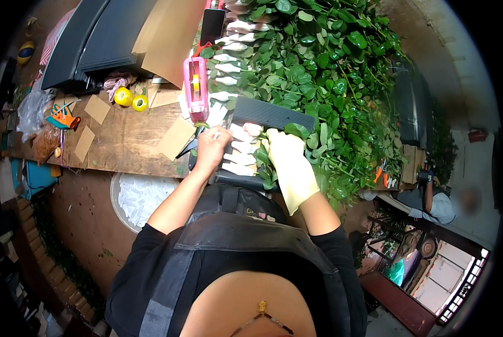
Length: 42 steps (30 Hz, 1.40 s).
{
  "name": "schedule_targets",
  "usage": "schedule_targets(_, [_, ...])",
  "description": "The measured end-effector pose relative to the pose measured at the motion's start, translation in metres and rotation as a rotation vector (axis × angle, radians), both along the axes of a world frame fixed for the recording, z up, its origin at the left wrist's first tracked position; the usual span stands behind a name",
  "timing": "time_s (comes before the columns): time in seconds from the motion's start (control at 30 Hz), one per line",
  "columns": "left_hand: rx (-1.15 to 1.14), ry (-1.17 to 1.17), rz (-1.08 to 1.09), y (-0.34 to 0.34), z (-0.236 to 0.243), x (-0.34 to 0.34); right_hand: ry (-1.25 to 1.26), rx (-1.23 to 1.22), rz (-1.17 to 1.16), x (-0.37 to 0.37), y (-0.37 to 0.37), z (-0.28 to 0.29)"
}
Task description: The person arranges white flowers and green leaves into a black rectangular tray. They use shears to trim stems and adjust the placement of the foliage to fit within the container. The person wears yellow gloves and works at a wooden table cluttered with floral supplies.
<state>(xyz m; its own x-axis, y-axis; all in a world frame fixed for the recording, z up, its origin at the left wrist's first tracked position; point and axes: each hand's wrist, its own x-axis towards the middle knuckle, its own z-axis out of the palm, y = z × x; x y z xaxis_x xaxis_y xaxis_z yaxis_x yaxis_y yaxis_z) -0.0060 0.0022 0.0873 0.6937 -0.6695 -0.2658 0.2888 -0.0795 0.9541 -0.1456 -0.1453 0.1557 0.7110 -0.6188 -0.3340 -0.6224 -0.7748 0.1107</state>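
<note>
White-sleeved rose buds (240, 158) lie in a short row in front of me on a dark corrugated board, their leafy stems pointing right. At their left end my left hand (212, 147) is bare, its fingers curled together beside the topmost bud; what they pinch is hidden. My right hand (292, 165) wears a pale yellow glove. Its fingers bend down around the stem side of the topmost rose (252, 129), whose pinkish bud shows between my hands. Just beyond lies a dark ribbed cardboard strip (274, 114).
A pink tape dispenser (196, 90) stands past my left hand. Leafy rose stems (330, 73) pile up at right. Cardboard pieces (177, 137), yellow tape rolls (124, 96) and orange-handled scissors (64, 118) lie left. Below the table edge sits a tub of white sleeves (142, 196).
</note>
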Motion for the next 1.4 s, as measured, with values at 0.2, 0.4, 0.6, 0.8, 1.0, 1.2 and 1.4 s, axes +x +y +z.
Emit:
schedule_targets(0.2, [-0.001,0.113,-0.052,0.039,0.010,0.051,-0.125,0.254,-0.003,-0.009,-0.009,0.029])
schedule_targets(0.4, [0.366,-0.442,-0.493,0.015,0.022,0.015,-0.006,0.209,-0.003,-0.004,0.003,0.024])
schedule_targets(0.6, [0.182,-0.206,-0.380,0.017,-0.002,0.003,-0.094,0.056,0.008,-0.006,0.008,0.000])
schedule_targets(0.8, [0.006,0.003,-0.071,0.031,0.008,0.003,-0.109,0.064,0.022,-0.005,0.006,0.002])
schedule_targets(1.0, [0.201,0.100,-0.041,0.066,0.035,0.054,-0.047,0.191,-0.035,-0.016,0.013,0.044])
schedule_targets(1.2, [0.340,-0.408,-0.426,0.060,0.030,0.021,-0.156,0.332,0.270,-0.034,0.031,0.048])
schedule_targets(1.4, [0.313,-0.271,-0.600,0.046,0.011,0.014,-0.069,0.096,0.303,-0.027,0.039,-0.009])
